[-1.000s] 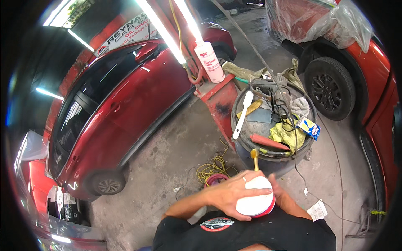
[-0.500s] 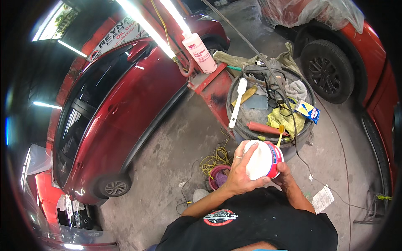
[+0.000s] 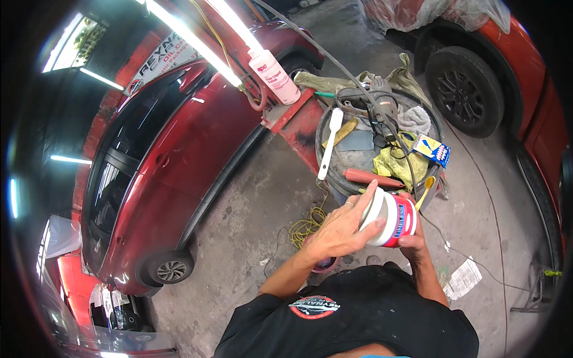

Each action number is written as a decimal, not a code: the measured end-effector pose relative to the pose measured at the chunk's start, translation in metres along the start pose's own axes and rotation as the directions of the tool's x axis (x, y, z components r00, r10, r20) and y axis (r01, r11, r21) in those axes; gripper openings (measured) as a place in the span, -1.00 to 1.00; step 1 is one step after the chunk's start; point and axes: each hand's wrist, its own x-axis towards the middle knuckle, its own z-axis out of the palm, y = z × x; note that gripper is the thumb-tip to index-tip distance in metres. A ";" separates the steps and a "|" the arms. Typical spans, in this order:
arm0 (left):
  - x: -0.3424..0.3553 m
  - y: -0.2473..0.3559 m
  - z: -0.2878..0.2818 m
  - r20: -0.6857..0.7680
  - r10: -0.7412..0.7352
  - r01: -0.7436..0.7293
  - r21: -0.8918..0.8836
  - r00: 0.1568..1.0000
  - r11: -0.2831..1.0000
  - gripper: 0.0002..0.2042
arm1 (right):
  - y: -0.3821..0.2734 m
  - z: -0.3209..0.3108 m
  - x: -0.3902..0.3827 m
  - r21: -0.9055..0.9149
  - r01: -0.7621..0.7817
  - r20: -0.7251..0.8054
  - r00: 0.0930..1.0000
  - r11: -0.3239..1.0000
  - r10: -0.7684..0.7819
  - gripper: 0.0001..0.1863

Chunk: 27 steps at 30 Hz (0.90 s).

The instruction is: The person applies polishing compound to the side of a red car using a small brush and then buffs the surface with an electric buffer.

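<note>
In front of my chest I hold a round tub point(image 3: 390, 222) with a red, white and blue label, tipped on its side. My left hand point(image 3: 341, 230) is closed on its white lid point(image 3: 372, 206), fingers along the far side and thumb near the rim. A greyish band shows between lid and tub; whether the lid is loose I cannot tell. My right hand point(image 3: 413, 240) grips the tub's body from the right, its thumb on the label. A small yellow brush point(image 3: 428, 182) sticks up beside my right fingers, apparently held along with the tub; its lower end is hidden.
Ahead, a drum top point(image 3: 358, 160) carries a white-handled brush point(image 3: 330, 143), a red tool point(image 3: 373, 178), a yellow cloth point(image 3: 399, 165), a blue-yellow box point(image 3: 431, 150) and cables. A pink bottle point(image 3: 274, 76) stands on a red post. Red cars point(image 3: 158, 170) flank me; a yellow cord point(image 3: 307, 227) lies on the floor.
The tub has turned so that its label faces me more and the lid points left. The yellow brush has swung right with my right hand. My view has shifted slightly.
</note>
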 end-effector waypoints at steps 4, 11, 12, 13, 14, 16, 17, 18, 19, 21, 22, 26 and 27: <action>0.006 -0.023 -0.020 0.096 0.299 -0.306 0.067 0.949 0.950 -0.18 | 0.006 -0.021 -0.011 0.280 -0.104 0.023 0.995 0.954 0.101 0.13; 0.083 -0.080 -0.053 0.081 0.089 0.061 -0.976 0.993 0.211 -0.20 | 0.022 -0.049 -0.025 0.566 -0.165 0.023 0.982 0.807 0.185 0.03; 0.097 -0.088 -0.060 0.131 0.108 0.122 -0.989 0.985 0.087 -0.20 | 0.020 -0.050 -0.028 0.563 -0.165 0.029 0.983 0.810 0.181 0.03; 0.110 -0.095 -0.064 0.131 0.088 0.124 -0.990 0.988 0.073 -0.26 | 0.018 -0.052 -0.029 0.545 -0.138 -0.004 0.986 0.827 0.167 0.04; 0.122 -0.102 -0.066 0.123 0.093 0.115 -0.990 0.988 0.081 -0.26 | 0.017 -0.052 -0.030 0.526 -0.110 -0.037 0.988 0.843 0.152 0.05; 0.143 -0.113 -0.063 0.058 -0.081 0.066 -0.993 0.995 0.101 -0.31 | 0.014 -0.053 -0.036 0.549 -0.096 -0.058 0.987 0.830 0.152 0.04; 0.149 -0.119 -0.061 0.045 -0.127 0.060 -0.992 0.991 0.114 -0.39 | 0.014 -0.053 -0.037 0.571 -0.087 -0.079 0.984 0.816 0.160 0.04; 0.155 -0.130 -0.057 0.049 -0.126 0.064 -0.991 0.991 0.115 -0.39 | 0.014 -0.052 -0.038 0.572 -0.083 -0.082 0.984 0.816 0.158 0.04; 0.159 -0.139 -0.054 0.056 -0.254 0.121 -0.960 0.966 0.251 -0.45 | 0.014 -0.051 -0.039 0.590 -0.076 -0.110 0.979 0.804 0.174 0.05; 0.164 -0.140 -0.044 -0.030 -0.348 0.163 -0.844 0.937 0.512 -0.51 | 0.014 -0.053 -0.040 0.604 -0.058 -0.148 0.972 0.795 0.183 0.05; 0.162 -0.134 -0.039 -0.024 -0.345 0.167 -0.842 0.938 0.512 -0.51 | 0.015 -0.057 -0.041 0.610 -0.056 -0.133 0.976 0.791 0.171 0.05; 0.134 -0.093 -0.029 -0.509 -0.062 0.045 -0.044 0.858 0.998 -0.38 | 0.014 -0.062 -0.041 0.619 -0.063 -0.074 0.988 0.783 0.138 0.07; 0.121 -0.086 -0.024 -0.571 0.144 -0.047 0.181 0.808 0.982 -0.42 | 0.016 -0.061 -0.041 0.618 -0.074 -0.059 0.988 0.782 0.140 0.07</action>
